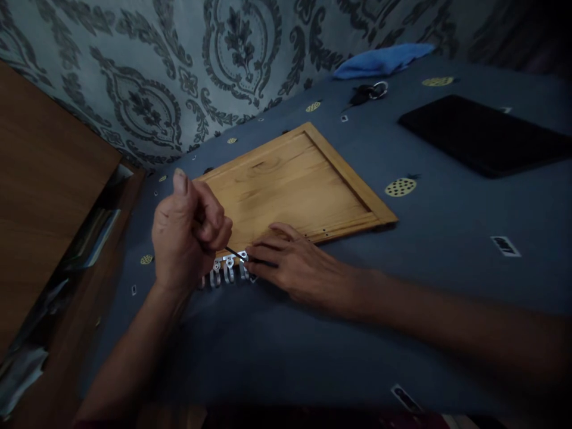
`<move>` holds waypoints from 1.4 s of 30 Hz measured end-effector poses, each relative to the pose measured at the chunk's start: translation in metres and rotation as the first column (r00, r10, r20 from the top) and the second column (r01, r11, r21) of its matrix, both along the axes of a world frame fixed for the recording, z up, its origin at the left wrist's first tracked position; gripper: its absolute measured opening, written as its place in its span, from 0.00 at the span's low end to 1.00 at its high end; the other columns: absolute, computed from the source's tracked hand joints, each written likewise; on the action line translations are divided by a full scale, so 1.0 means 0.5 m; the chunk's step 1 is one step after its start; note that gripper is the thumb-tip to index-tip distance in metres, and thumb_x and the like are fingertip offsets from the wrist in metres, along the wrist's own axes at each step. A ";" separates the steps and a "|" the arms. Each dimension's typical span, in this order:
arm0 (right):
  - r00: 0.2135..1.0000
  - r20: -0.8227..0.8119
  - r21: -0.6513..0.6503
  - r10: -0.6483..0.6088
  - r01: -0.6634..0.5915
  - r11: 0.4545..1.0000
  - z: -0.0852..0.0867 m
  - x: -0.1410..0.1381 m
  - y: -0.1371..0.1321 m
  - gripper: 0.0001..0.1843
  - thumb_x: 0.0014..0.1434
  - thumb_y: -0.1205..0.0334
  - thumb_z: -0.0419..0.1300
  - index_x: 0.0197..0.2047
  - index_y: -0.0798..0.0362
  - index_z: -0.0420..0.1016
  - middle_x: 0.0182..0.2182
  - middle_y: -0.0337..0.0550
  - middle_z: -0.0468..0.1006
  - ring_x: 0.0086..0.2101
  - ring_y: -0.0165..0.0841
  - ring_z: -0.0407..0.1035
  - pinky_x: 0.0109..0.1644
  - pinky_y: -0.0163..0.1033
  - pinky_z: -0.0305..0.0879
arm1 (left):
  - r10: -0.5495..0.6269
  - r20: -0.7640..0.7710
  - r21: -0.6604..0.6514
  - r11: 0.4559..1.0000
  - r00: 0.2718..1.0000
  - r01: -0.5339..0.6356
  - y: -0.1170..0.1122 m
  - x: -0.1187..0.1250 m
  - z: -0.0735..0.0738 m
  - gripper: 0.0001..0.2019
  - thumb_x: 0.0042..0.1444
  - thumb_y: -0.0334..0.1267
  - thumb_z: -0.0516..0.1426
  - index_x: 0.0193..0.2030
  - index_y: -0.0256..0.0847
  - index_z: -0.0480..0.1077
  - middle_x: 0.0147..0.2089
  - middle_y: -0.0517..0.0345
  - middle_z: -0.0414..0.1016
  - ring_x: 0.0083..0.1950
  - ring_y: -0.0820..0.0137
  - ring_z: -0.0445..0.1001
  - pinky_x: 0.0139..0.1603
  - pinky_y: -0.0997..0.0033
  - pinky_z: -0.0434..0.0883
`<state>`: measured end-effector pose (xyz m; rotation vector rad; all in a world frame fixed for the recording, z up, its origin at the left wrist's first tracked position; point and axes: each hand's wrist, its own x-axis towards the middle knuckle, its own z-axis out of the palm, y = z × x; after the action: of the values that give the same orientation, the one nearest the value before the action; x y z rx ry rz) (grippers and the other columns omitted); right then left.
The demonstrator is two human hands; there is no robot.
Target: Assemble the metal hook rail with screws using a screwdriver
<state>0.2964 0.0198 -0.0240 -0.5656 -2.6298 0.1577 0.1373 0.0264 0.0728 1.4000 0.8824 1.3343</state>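
My left hand [190,232] is closed in a fist, thumb up, around what looks like a screwdriver. Only its thin dark shaft [235,254] shows; the handle is hidden in the fist. The shaft slants down to a metal strip with several hooks [229,262] at the near left edge of a framed wooden board [286,185]. My right hand [295,262] lies over the board's near edge with fingers stretched out, its fingertips beside the shaft tip and the right end of the strip. Whether they touch the tip is unclear.
The board lies on a dark blue patterned cloth [339,357]. Toward the back are a blue cloth [384,59], keys on a ring [369,93] and a black flat device [482,134]. A wooden cabinet [49,196] stands at the left, against a patterned wall.
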 end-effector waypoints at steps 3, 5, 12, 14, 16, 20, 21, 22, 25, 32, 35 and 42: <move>1.000 -0.016 0.001 0.008 -0.008 1.000 -0.001 0.001 0.000 0.12 0.70 0.71 0.58 0.53 0.56 0.79 0.50 0.50 0.82 0.53 0.44 0.70 0.63 0.54 0.60 | -0.118 0.008 -0.004 0.993 0.993 0.118 0.010 -0.008 0.000 0.33 0.67 0.55 0.60 0.15 0.38 0.62 0.14 0.71 0.39 0.13 0.84 0.36 0.12 0.82 0.45; 1.000 -0.012 0.005 0.011 -0.011 1.000 -0.003 0.001 0.001 0.12 0.71 0.70 0.57 0.53 0.57 0.79 0.50 0.51 0.81 0.53 0.44 0.70 0.62 0.54 0.60 | -0.211 0.009 -0.001 0.977 0.977 0.211 0.015 -0.016 0.000 0.33 0.64 0.55 0.63 0.14 0.38 0.62 0.13 0.72 0.39 0.11 0.84 0.37 0.10 0.83 0.46; 1.000 -0.021 0.058 -0.004 0.005 0.998 -0.013 -0.003 0.003 0.13 0.73 0.69 0.54 0.54 0.56 0.79 0.51 0.51 0.82 0.52 0.44 0.70 0.61 0.54 0.61 | -0.394 0.015 -0.005 0.919 0.919 0.394 0.030 -0.049 -0.005 0.31 0.67 0.53 0.61 0.17 0.38 0.62 0.14 0.71 0.39 0.10 0.84 0.38 0.09 0.84 0.46; 1.000 -0.027 0.058 -0.006 0.007 0.998 -0.012 -0.003 0.003 0.13 0.73 0.69 0.55 0.54 0.57 0.79 0.51 0.51 0.82 0.52 0.44 0.70 0.62 0.55 0.61 | -0.445 0.012 0.026 0.895 0.895 0.445 0.033 -0.053 -0.008 0.30 0.68 0.52 0.60 0.18 0.39 0.63 0.14 0.71 0.39 0.10 0.83 0.38 0.09 0.83 0.45; 1.000 -0.021 0.052 -0.004 0.005 0.999 -0.010 -0.002 0.002 0.13 0.71 0.70 0.57 0.55 0.57 0.79 0.52 0.52 0.82 0.52 0.45 0.71 0.62 0.56 0.61 | -0.442 0.012 0.040 0.896 0.897 0.441 0.032 -0.049 -0.009 0.29 0.68 0.52 0.60 0.18 0.39 0.64 0.14 0.72 0.38 0.11 0.83 0.38 0.10 0.83 0.46; 1.000 -0.005 0.034 0.002 -0.002 0.999 -0.006 0.000 0.001 0.14 0.69 0.72 0.58 0.55 0.59 0.79 0.53 0.53 0.82 0.53 0.46 0.72 0.63 0.58 0.61 | -0.150 0.024 -0.003 0.989 0.988 0.150 0.016 -0.028 0.005 0.28 0.68 0.51 0.61 0.18 0.39 0.65 0.16 0.72 0.39 0.14 0.83 0.37 0.13 0.81 0.45; 1.000 -0.009 0.035 0.001 0.000 0.999 -0.006 0.000 0.001 0.15 0.69 0.72 0.58 0.55 0.58 0.79 0.53 0.53 0.82 0.54 0.46 0.72 0.63 0.58 0.61 | -0.069 0.033 -0.011 0.998 0.997 0.070 0.011 -0.024 0.011 0.27 0.69 0.50 0.60 0.19 0.39 0.66 0.16 0.71 0.39 0.15 0.82 0.37 0.14 0.80 0.45; 1.000 -0.015 0.037 -0.003 0.004 0.999 -0.006 0.000 0.001 0.15 0.69 0.72 0.57 0.56 0.57 0.79 0.54 0.53 0.82 0.54 0.46 0.72 0.63 0.58 0.61 | -0.003 0.040 -0.014 1.000 0.999 0.004 0.007 -0.021 0.018 0.27 0.70 0.49 0.59 0.20 0.39 0.68 0.17 0.71 0.39 0.15 0.81 0.37 0.14 0.80 0.44; 0.999 -0.031 0.053 -0.006 0.007 0.999 -0.011 0.000 0.001 0.15 0.70 0.72 0.56 0.56 0.56 0.79 0.55 0.52 0.82 0.54 0.45 0.71 0.64 0.57 0.61 | 0.103 0.032 -0.025 0.994 0.994 -0.103 0.000 -0.019 0.031 0.25 0.70 0.48 0.59 0.21 0.40 0.69 0.17 0.70 0.40 0.16 0.80 0.38 0.15 0.77 0.44; 0.998 -0.066 0.068 0.006 -0.001 0.998 -0.020 -0.002 0.005 0.13 0.71 0.70 0.57 0.55 0.58 0.79 0.54 0.53 0.82 0.53 0.46 0.72 0.62 0.56 0.61 | 0.122 0.012 -0.034 0.992 0.993 -0.121 0.001 -0.012 0.016 0.25 0.67 0.53 0.62 0.22 0.41 0.69 0.17 0.70 0.41 0.16 0.79 0.39 0.16 0.75 0.43; 0.999 -0.050 0.071 -0.002 0.006 0.997 -0.019 -0.003 0.005 0.13 0.72 0.69 0.56 0.54 0.55 0.80 0.54 0.51 0.82 0.53 0.44 0.72 0.62 0.55 0.62 | 0.115 0.018 -0.038 0.993 0.993 -0.114 0.000 -0.007 0.009 0.25 0.67 0.52 0.62 0.22 0.41 0.69 0.17 0.70 0.42 0.16 0.79 0.39 0.16 0.75 0.42; 0.999 -0.038 0.080 -0.005 0.008 0.997 -0.015 -0.004 0.004 0.15 0.74 0.68 0.53 0.54 0.57 0.80 0.54 0.51 0.83 0.53 0.45 0.73 0.62 0.56 0.62 | 0.126 0.042 -0.038 0.992 0.991 -0.124 -0.002 -0.003 0.007 0.26 0.69 0.51 0.60 0.21 0.41 0.68 0.17 0.70 0.42 0.16 0.80 0.38 0.16 0.76 0.42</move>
<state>0.2944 0.0220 -0.0313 -0.5383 -2.5844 0.0601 0.1360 0.0256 0.0763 1.3014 0.9727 1.4315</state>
